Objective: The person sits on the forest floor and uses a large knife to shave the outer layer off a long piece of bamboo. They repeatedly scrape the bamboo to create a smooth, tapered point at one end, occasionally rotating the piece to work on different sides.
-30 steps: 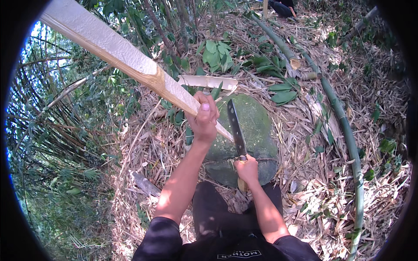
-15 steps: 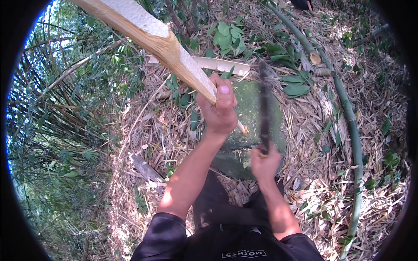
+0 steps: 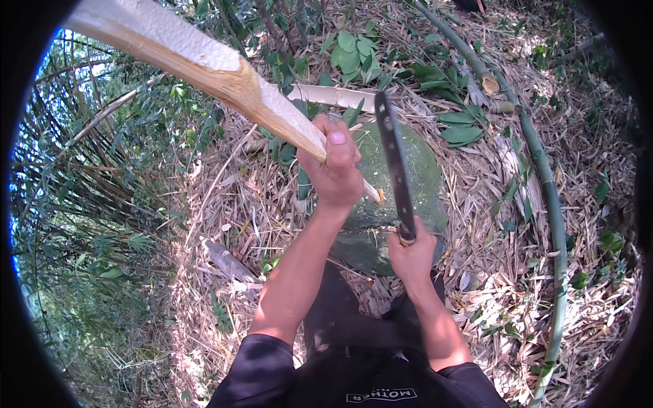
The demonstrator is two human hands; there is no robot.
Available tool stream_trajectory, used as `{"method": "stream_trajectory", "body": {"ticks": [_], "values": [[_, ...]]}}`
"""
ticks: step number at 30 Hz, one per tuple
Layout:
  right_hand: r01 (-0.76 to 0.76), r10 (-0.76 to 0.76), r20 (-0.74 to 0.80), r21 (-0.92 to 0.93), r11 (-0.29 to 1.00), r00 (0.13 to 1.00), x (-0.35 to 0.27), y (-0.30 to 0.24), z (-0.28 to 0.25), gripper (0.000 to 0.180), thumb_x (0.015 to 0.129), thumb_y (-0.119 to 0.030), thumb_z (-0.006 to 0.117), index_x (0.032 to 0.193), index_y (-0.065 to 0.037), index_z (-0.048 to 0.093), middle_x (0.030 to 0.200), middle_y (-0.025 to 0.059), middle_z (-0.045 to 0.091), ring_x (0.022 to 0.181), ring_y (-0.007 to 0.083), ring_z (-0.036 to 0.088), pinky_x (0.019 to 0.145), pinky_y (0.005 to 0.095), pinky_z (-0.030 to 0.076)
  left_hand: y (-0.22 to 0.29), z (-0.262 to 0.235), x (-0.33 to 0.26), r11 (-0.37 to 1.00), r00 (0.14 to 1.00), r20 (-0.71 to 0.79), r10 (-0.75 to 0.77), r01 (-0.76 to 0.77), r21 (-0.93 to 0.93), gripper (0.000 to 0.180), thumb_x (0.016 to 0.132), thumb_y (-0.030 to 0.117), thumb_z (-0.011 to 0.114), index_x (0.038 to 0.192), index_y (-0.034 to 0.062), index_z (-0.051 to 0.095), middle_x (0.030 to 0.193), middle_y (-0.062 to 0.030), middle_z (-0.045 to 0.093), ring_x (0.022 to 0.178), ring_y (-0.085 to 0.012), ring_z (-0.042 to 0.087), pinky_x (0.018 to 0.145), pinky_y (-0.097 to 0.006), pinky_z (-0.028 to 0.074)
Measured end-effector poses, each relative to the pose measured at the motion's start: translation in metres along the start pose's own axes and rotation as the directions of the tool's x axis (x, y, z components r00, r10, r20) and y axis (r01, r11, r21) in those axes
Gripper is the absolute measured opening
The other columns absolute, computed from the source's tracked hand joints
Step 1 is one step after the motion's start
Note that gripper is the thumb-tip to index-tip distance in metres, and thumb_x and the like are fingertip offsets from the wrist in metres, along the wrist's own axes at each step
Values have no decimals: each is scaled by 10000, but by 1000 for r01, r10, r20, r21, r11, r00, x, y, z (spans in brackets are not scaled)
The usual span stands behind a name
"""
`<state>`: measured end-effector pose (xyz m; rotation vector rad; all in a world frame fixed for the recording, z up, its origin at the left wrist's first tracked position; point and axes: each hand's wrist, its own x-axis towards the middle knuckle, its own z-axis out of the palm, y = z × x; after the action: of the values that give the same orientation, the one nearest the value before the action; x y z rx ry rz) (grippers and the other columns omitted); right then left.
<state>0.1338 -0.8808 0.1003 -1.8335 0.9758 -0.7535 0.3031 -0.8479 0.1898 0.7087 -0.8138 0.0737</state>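
My left hand point(image 3: 335, 170) is closed round the narrow end of a split bamboo pole point(image 3: 241, 85). The pole has a pale inner face and yellowish cut edges, and it slants up to the far left, out of view. Its cut tip pokes out below my fist, over a mossy green stone point(image 3: 425, 177). To the right, my right hand point(image 3: 413, 253) grips a machete point(image 3: 393, 149) by its handle. The dark blade, with a row of light spots, points up and slightly left above the stone, apart from the bamboo.
A long green bamboo pole point(image 3: 549, 197) curves down the right side. Another pale split strip point(image 3: 326, 96) lies beyond the stone, near cut green leaves point(image 3: 354, 54). Dry bamboo litter covers the ground, with a grey wood chunk point(image 3: 228, 262) at left. Dense bamboo stems point(image 3: 81, 136) crowd the far left.
The machete blade has tilted to the left, and its motion blur has lessened. My left hand and the bamboo pole have shifted slightly left and lower in view.
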Motion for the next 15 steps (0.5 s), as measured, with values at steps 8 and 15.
{"method": "stream_trajectory", "body": {"ticks": [8,15], "values": [[-8,76,168,-373,928,983,31,71,13,251,779,-181,657,938,10,623,813,257,674,836,461,656,770,528,517,0,-9,6,997,994,-85,-72,71,-15,370,938,370,506,745,131,299,535,29,273,444,-71,263,377,-241,296],[-92,150,92,-459,884,984,17,78,11,290,790,-202,681,996,-13,606,819,252,679,820,448,668,759,526,526,1,-15,6,999,993,-109,-37,40,23,339,950,365,419,741,139,277,531,10,256,445,-79,232,384,-235,260]]}}
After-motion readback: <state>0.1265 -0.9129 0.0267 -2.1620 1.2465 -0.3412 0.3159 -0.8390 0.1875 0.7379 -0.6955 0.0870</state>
